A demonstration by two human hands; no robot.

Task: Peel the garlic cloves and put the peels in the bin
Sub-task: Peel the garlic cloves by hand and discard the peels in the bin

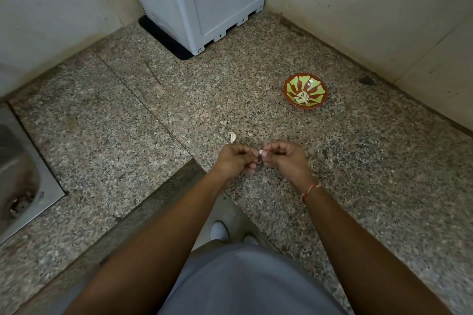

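A small pale garlic clove [260,152] is pinched between the left hand [236,160] and right hand [285,158], above the near speckled granite table [358,161]. Another clove [232,137] lies just beyond.

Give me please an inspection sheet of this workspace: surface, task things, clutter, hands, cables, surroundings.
Surface: speckled granite counter, corner layout, a few small flecks on it.
Task things: one garlic clove pinched between both hands; a second clove lies on the counter behind them; bowl, red and green, holds pale pieces, peels or cloves cannot be told; no bin seen.
Clutter: dark spot near the right wall.
Hands: left hand and right hand both pinch the clove, above the counter.
Cables: nothing seen.
Surroundings: grey plastic box in the corner, steel sink at left, plain walls.
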